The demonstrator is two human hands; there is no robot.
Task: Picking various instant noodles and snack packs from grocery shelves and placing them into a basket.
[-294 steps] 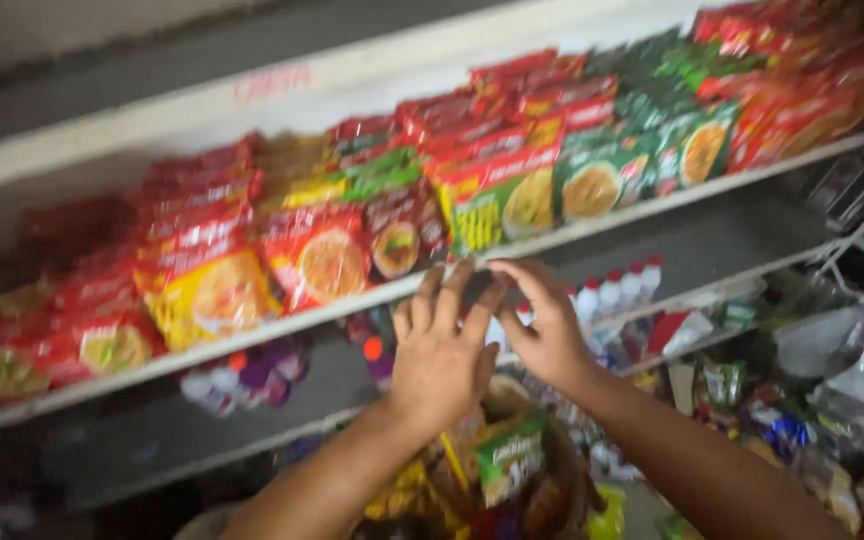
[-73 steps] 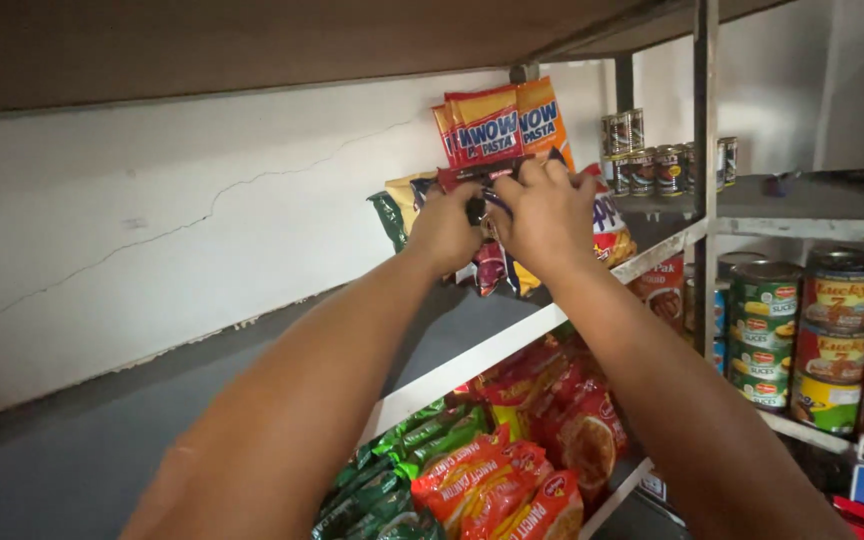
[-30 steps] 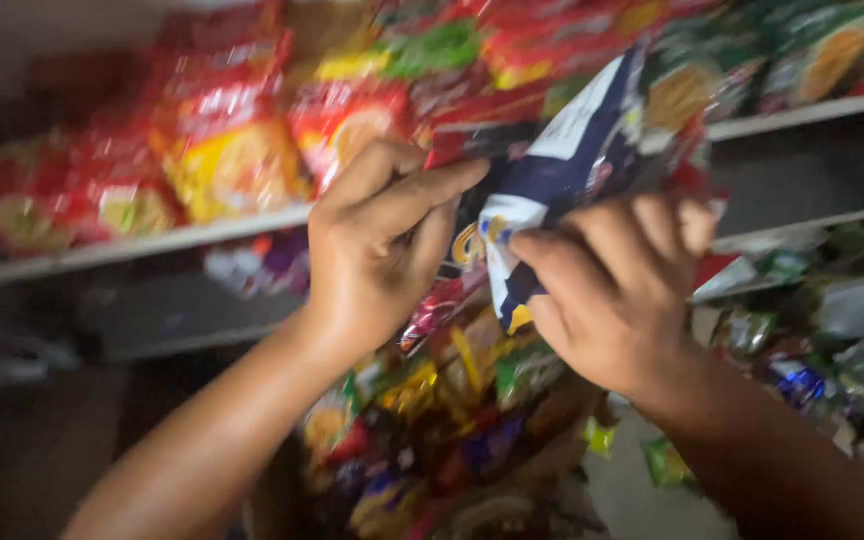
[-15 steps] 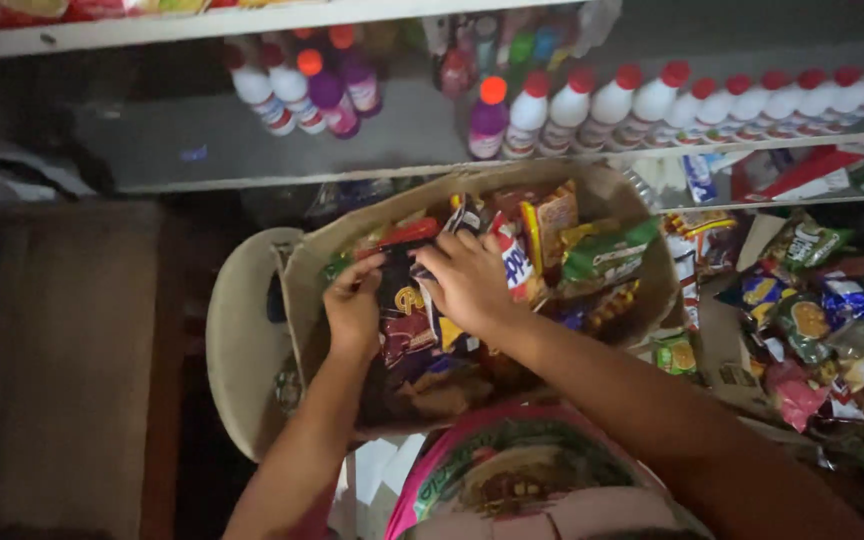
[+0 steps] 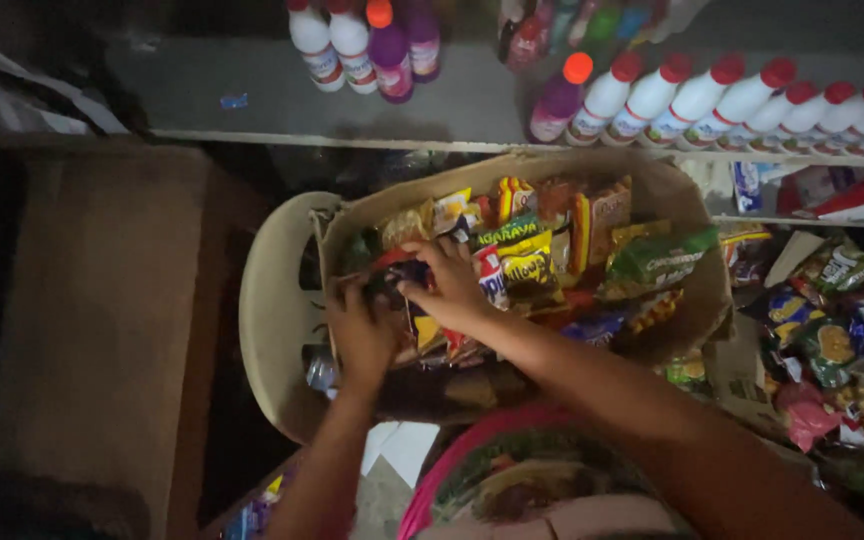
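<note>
Both my hands are down inside a cardboard box [image 5: 697, 260] packed with several colourful snack packets [image 5: 542, 250]. My left hand [image 5: 364, 335] presses on dark packets at the box's left side. My right hand [image 5: 449, 283] lies just right of it, its fingers closed on a dark snack packet [image 5: 407, 272] near the box's left wall. The box rests on a pale plastic chair [image 5: 270, 320].
A grey shelf [image 5: 252, 105] above the box carries white bottles with red caps [image 5: 742, 100] and purple bottles [image 5: 392, 60]. Loose snack packets [image 5: 832, 330] are piled at the right. A brown surface [image 5: 92, 320] stands at the left.
From a high shelf of packets my hands came down with a dark blue packet into the box. In the last half second both hands shifted slightly left among the packets.
</note>
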